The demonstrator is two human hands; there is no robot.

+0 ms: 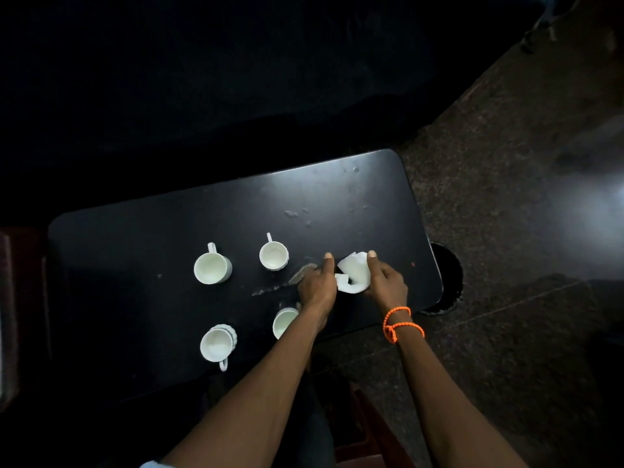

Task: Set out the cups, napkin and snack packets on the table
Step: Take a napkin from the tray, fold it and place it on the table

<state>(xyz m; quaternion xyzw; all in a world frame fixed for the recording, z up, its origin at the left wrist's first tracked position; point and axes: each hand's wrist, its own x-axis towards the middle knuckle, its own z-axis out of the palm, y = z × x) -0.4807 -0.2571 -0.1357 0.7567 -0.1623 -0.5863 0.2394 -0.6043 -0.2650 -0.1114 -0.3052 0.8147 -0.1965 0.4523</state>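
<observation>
the white napkin (353,272) sat between both hands, the left hand (317,287) and right hand (386,282) each gripping an edge above the black bench (169,231), right of four white cups (212,267).

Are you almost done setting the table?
Partly. Done: four cups stand on the table, far left, far right, near left and near right, partly behind an arm. In hand: the left hand and right hand both hold the white napkin. Left: snack packets; none are in view.
</observation>
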